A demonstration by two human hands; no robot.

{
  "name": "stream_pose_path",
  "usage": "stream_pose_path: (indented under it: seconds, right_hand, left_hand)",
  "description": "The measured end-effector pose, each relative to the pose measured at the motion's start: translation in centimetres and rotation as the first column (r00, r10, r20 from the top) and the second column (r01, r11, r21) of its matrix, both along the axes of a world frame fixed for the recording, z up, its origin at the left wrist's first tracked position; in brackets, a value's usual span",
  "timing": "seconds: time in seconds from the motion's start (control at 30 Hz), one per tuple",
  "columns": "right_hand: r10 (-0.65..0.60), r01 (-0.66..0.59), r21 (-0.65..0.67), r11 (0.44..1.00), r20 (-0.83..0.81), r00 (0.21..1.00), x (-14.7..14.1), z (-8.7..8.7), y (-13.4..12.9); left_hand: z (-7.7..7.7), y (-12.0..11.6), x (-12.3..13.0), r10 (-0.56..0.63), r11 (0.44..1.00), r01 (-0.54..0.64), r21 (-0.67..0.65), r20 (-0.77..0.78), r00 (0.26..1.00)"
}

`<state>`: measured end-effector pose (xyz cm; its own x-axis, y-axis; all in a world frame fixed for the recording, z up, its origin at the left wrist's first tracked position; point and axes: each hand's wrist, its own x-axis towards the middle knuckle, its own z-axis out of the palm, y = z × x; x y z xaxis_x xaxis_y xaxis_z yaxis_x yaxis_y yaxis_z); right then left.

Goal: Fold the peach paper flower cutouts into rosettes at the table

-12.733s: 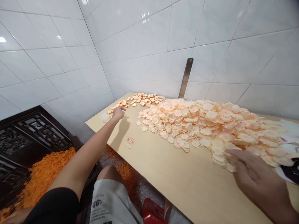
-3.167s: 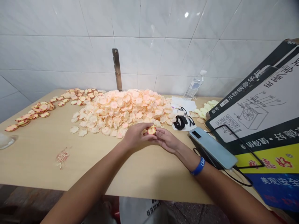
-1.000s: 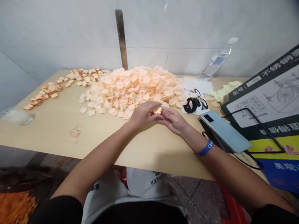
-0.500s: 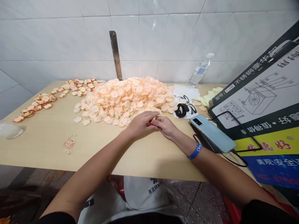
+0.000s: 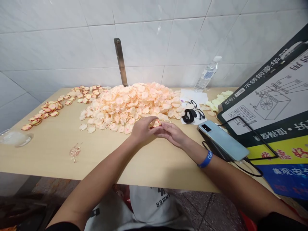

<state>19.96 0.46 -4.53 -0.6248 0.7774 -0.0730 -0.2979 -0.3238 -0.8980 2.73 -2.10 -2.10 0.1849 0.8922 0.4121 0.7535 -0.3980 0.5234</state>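
Note:
Near the middle of the table, my left hand (image 5: 143,130) curls its thumb and fingers around a small pale disc with red edges (image 5: 157,123). From the other side, my right hand (image 5: 175,134) has its fingers closed at the disc's lower edge, beside my left thumb. Part of the disc is hidden by the fingers. Just behind the hands rises a large heap of pale pink, flower-shaped discs with notched rims (image 5: 134,104). At the far left lie several thicker discs with red edges (image 5: 49,107).
Small scraps (image 5: 75,152) lie at left, near a clear container (image 5: 15,138). To the right are a black watch (image 5: 189,116), a light blue phone (image 5: 223,141), cables and a large printed box (image 5: 269,112). A water bottle (image 5: 207,75) and an upright metal blade (image 5: 120,62) stand by the wall.
The disc now shows between my hands; earlier the fingers covered nearly all of it. My right fingers have straightened somewhat, and the left hand has opened wider around the disc. The view has shifted slightly.

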Motion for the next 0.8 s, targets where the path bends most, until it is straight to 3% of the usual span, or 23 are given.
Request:
stream_pose_path:
  seconds: [0.1, 0.33, 0.4, 0.5, 0.6, 0.7, 0.8]
  right_hand:
    - [-0.017, 0.017, 0.006, 1.000, -0.001, 1.000, -0.1, 0.1, 0.0]
    - [-0.155, 0.154, 0.029, 0.988, 0.042, 0.987, 0.2, 0.4, 0.4]
    - [-0.239, 0.231, 0.115, 0.966, 0.064, 0.969, 0.1, 0.3, 0.6]
    - [-0.358, 0.319, 0.309, 0.896, 0.078, 0.931, -0.3, -0.1, 0.5]
    - [-0.346, 0.287, 0.431, 0.855, 0.064, 0.936, -0.5, -0.5, 0.3]
    - [-0.365, 0.311, 0.439, 0.843, 0.041, 0.930, -0.6, -0.6, 0.4]
    - [-0.436, 0.396, 0.352, 0.848, 0.039, 0.899, -0.5, -0.6, 0.8]
  left_hand:
    - [0.0, 0.1, -0.1, 0.000, 0.999, 0.003, -0.049, 0.065, 0.998]
    - [-0.2, 0.3, -0.2, -0.210, 0.974, 0.224, -0.021, 0.275, 0.938]
    - [-0.1, 0.2, 0.0, -0.167, 0.977, 0.206, -0.056, 0.400, 0.901]
    - [0.1, 0.1, 0.4, -0.015, 0.963, 0.162, -0.215, 0.558, 0.829]
    - [0.3, 0.1, 0.6, -0.025, 0.910, 0.279, -0.306, 0.631, 0.775]
    - [0.5, 0.0, 0.7, -0.090, 0.905, 0.346, -0.248, 0.683, 0.724]
    - [0.3, 0.1, 0.6, -0.070, 0.952, 0.251, -0.174, 0.676, 0.734]
